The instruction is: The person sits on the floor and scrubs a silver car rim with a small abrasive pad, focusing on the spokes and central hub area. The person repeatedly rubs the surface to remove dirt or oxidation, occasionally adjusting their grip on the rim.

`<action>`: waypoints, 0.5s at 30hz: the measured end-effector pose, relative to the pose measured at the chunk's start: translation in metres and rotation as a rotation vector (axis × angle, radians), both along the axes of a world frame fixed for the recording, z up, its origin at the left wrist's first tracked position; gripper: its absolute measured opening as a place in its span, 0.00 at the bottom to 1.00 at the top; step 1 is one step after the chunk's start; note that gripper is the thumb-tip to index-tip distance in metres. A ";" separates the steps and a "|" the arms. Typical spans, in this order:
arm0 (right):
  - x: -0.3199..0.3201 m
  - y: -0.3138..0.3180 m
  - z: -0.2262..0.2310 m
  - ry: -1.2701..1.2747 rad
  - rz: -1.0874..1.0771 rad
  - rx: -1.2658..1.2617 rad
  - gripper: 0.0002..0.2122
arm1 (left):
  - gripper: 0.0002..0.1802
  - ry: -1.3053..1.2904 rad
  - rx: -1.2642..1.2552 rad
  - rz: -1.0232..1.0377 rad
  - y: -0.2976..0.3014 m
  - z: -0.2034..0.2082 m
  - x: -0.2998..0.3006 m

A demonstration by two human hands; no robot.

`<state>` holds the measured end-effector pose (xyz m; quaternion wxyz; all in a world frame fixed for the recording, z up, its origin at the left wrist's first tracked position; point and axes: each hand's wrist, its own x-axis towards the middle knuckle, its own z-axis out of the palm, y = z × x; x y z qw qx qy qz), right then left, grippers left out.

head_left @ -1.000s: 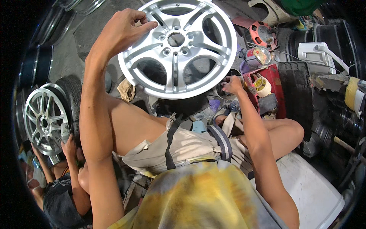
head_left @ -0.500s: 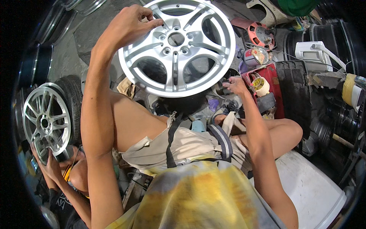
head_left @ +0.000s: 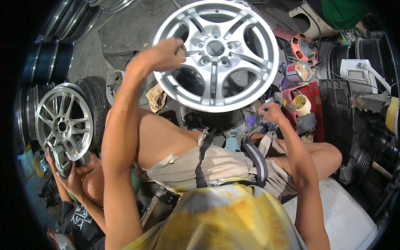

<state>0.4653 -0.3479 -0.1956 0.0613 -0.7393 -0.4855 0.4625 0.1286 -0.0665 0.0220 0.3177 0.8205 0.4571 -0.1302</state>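
Observation:
A silver alloy wheel (head_left: 213, 87) with broad paired spokes faces up in front of me. Over its left side is my left hand (head_left: 166, 54), fingers curled in; whatever they may hold is hidden. My right hand (head_left: 271, 112) is just off the wheel's lower right edge, thumb and fingers drawn together. I cannot make out anything between them. My bent legs lie below the wheel, and the near rim overhangs the floor by my feet.
On the left, another person's hands (head_left: 68, 179) hold a grey object against a second wheel (head_left: 63, 125), beside a tire (head_left: 92, 104). At right are a red tray (head_left: 318, 121), a tape roll (head_left: 302, 104), a can (head_left: 298, 71) and a white box (head_left: 358, 75).
My left hand has come down from near the hub to the wheel's left side. My right hand's fingers have drawn closer together. The whole view has shifted, placing everything farther right.

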 end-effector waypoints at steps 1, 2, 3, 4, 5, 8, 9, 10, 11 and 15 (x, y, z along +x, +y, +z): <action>0.001 -0.004 -0.001 -0.085 0.103 0.059 0.09 | 0.23 0.085 -0.094 -0.068 -0.008 -0.006 0.006; 0.003 -0.006 -0.002 -0.084 0.095 0.024 0.14 | 0.25 0.181 -0.146 -0.098 -0.014 -0.024 0.010; 0.000 -0.001 -0.001 -0.118 0.157 -0.045 0.14 | 0.24 0.247 -0.010 -0.268 -0.022 -0.058 -0.004; 0.000 0.005 0.002 -0.160 0.213 -0.119 0.15 | 0.22 0.309 -0.030 -0.260 -0.034 -0.074 -0.006; 0.000 0.010 0.007 -0.203 0.271 -0.190 0.16 | 0.18 0.264 0.057 -0.372 -0.039 -0.099 -0.020; 0.002 0.010 0.025 -0.170 0.329 -0.126 0.19 | 0.12 0.307 0.139 -0.345 -0.067 -0.116 -0.021; 0.004 0.009 0.021 -0.151 0.338 -0.112 0.19 | 0.13 0.303 0.098 -0.376 -0.073 -0.119 -0.021; 0.011 0.005 0.014 -0.139 0.335 -0.103 0.20 | 0.13 0.272 0.063 -0.365 -0.082 -0.118 -0.010; 0.012 0.006 0.014 -0.123 0.343 -0.092 0.20 | 0.14 0.248 0.026 -0.345 -0.093 -0.117 -0.004; 0.003 -0.001 0.015 -0.336 0.338 0.013 0.14 | 0.21 0.124 -0.144 -0.497 -0.111 -0.133 0.009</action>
